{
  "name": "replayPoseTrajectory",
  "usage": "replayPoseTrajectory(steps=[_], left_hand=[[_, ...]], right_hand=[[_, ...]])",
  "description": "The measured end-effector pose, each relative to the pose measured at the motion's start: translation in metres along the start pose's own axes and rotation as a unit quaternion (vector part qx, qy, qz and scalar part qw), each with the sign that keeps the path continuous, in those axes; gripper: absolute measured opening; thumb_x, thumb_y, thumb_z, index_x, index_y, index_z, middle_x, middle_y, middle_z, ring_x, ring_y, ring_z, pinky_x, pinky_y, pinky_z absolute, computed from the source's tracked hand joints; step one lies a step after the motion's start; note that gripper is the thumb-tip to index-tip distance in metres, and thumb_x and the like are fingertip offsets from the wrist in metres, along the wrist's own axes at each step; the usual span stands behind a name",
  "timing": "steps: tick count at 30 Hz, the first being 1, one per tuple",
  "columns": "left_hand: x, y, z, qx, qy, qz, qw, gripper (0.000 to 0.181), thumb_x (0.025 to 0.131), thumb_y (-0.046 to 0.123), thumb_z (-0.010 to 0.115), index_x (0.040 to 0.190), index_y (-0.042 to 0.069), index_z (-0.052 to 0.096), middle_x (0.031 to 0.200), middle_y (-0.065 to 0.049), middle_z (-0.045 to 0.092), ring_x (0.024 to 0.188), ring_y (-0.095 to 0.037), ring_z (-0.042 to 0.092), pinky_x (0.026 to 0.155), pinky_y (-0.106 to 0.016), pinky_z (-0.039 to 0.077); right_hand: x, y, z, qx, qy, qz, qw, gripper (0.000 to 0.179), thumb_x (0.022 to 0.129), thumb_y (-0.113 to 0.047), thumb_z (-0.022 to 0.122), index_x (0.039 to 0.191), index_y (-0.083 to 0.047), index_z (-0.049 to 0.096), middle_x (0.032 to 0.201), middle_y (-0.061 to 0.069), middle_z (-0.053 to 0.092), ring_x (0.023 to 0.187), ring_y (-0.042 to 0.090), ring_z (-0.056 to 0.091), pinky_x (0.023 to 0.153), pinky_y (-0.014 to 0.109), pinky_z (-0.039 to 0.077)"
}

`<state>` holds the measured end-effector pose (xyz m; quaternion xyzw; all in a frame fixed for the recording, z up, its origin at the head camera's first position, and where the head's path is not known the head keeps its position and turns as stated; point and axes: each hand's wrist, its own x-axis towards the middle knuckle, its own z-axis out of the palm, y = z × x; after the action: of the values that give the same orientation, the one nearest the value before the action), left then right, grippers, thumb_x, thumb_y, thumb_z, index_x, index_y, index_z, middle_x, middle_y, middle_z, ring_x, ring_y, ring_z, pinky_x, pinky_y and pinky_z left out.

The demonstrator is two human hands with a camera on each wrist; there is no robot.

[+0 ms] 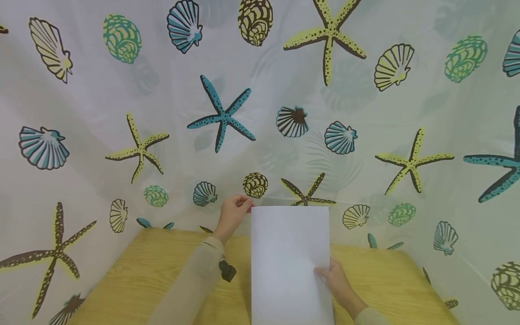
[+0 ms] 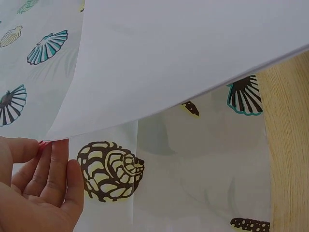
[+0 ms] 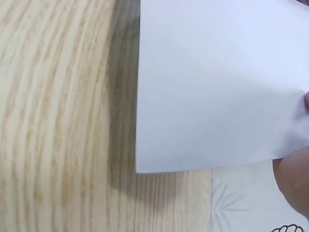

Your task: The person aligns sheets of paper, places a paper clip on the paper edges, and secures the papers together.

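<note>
A stack of white paper sheets [image 1: 290,257] stands raised over the wooden table, its layered edge showing in the left wrist view. My left hand [image 1: 235,212] is at the top left corner. Between its thumb and fingers it pinches a small red thing [image 2: 43,143], right at the tip of the paper; most of that thing is hidden, and I cannot tell its kind. My right hand [image 1: 336,277] grips the right edge of the stack lower down, thumb on the near face and the other fingers behind. In the right wrist view the sheets [image 3: 207,96] hang over the wood.
The wooden table [image 1: 378,275] spreads out on both sides of the paper. A pale curtain [image 1: 260,158] printed with shells and starfish surrounds it at the back and sides. A small black device [image 1: 227,271] sits at the left wrist.
</note>
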<state>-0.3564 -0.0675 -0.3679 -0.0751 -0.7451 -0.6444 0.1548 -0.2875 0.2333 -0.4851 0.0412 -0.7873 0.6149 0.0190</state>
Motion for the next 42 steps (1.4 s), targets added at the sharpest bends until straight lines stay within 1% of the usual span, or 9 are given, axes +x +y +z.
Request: replayPoseTrajectory(steps=[3, 6, 9, 15, 21, 26, 33, 38, 42], left_hand=[[-0.001, 0.002, 0.001, 0.019, -0.003, 0.009, 0.9998, 0.014, 0.092, 0.014, 0.061, 0.092, 0.002, 0.068, 0.086, -0.010, 0.070, 0.077, -0.018, 0.065, 0.075, -0.031, 0.054], [-0.002, 0.005, 0.001, 0.043, -0.006, 0.016, 0.9989, 0.013, 0.092, 0.017, 0.062, 0.092, 0.005, 0.069, 0.086, -0.008, 0.070, 0.077, -0.018, 0.064, 0.070, -0.030, 0.051], [-0.002, 0.006, 0.001, 0.065, -0.008, 0.025, 0.9975, 0.013, 0.091, 0.019, 0.062, 0.091, 0.007, 0.070, 0.084, -0.005, 0.069, 0.078, -0.017, 0.063, 0.066, -0.028, 0.049], [-0.003, 0.007, 0.003, 0.095, -0.013, 0.045, 0.9944, 0.012, 0.091, 0.020, 0.063, 0.089, 0.010, 0.070, 0.082, 0.001, 0.068, 0.080, -0.015, 0.060, 0.068, -0.029, 0.049], [-0.005, 0.011, 0.004, 0.104, -0.016, 0.059, 0.9926, 0.011, 0.091, 0.018, 0.063, 0.088, 0.010, 0.070, 0.080, 0.001, 0.068, 0.080, -0.016, 0.061, 0.072, -0.032, 0.051], [-0.005, 0.010, 0.005, 0.111, -0.019, 0.059, 0.9918, 0.012, 0.092, 0.019, 0.062, 0.087, 0.012, 0.070, 0.081, 0.001, 0.067, 0.082, -0.015, 0.060, 0.073, -0.032, 0.050], [-0.005, 0.009, 0.008, 0.113, -0.022, 0.055, 0.9918, 0.013, 0.091, 0.021, 0.063, 0.088, 0.012, 0.070, 0.082, 0.002, 0.067, 0.082, -0.014, 0.060, 0.073, -0.031, 0.051], [-0.006, 0.012, 0.008, 0.114, -0.024, 0.048, 0.9921, 0.014, 0.092, 0.022, 0.062, 0.087, 0.012, 0.071, 0.084, 0.002, 0.067, 0.082, -0.015, 0.060, 0.074, -0.032, 0.051], [-0.005, 0.012, 0.008, 0.120, -0.026, 0.053, 0.9910, 0.015, 0.092, 0.024, 0.061, 0.086, 0.014, 0.071, 0.084, 0.003, 0.067, 0.083, -0.014, 0.060, 0.073, -0.032, 0.051]], right_hand=[[0.001, 0.000, 0.000, -0.004, -0.002, -0.004, 1.0000, 0.049, 0.087, 0.002, 0.052, 0.133, 0.014, 0.039, 0.137, 0.032, 0.041, 0.127, 0.047, 0.036, 0.104, 0.059, 0.028], [0.002, 0.001, 0.000, -0.001, -0.004, -0.004, 1.0000, 0.049, 0.087, 0.002, 0.052, 0.133, 0.014, 0.039, 0.137, 0.031, 0.041, 0.128, 0.047, 0.036, 0.104, 0.059, 0.028], [0.003, 0.002, 0.001, 0.005, -0.006, -0.003, 1.0000, 0.049, 0.087, 0.002, 0.052, 0.133, 0.013, 0.040, 0.137, 0.030, 0.041, 0.128, 0.047, 0.035, 0.104, 0.059, 0.027], [0.004, 0.003, 0.001, 0.009, -0.003, -0.001, 1.0000, 0.049, 0.086, 0.003, 0.052, 0.133, 0.012, 0.042, 0.136, 0.029, 0.043, 0.127, 0.046, 0.037, 0.104, 0.059, 0.028], [0.005, 0.003, 0.001, 0.002, -0.001, 0.001, 1.0000, 0.048, 0.086, 0.002, 0.052, 0.132, 0.012, 0.042, 0.134, 0.029, 0.045, 0.125, 0.046, 0.039, 0.103, 0.059, 0.030], [0.006, 0.004, 0.001, -0.007, 0.001, 0.007, 0.9999, 0.047, 0.087, 0.002, 0.052, 0.132, 0.012, 0.042, 0.132, 0.029, 0.047, 0.124, 0.046, 0.041, 0.101, 0.059, 0.032], [0.007, 0.004, 0.001, -0.002, 0.002, 0.002, 1.0000, 0.046, 0.087, 0.002, 0.053, 0.129, 0.015, 0.042, 0.128, 0.030, 0.049, 0.119, 0.046, 0.046, 0.098, 0.058, 0.037], [0.007, 0.005, 0.001, -0.004, 0.001, 0.001, 1.0000, 0.048, 0.086, 0.002, 0.053, 0.131, 0.014, 0.041, 0.131, 0.031, 0.047, 0.122, 0.047, 0.043, 0.099, 0.059, 0.035], [0.009, 0.004, 0.002, -0.003, 0.004, 0.003, 1.0000, 0.047, 0.086, 0.002, 0.052, 0.131, 0.013, 0.042, 0.132, 0.030, 0.046, 0.123, 0.047, 0.042, 0.100, 0.059, 0.034]])
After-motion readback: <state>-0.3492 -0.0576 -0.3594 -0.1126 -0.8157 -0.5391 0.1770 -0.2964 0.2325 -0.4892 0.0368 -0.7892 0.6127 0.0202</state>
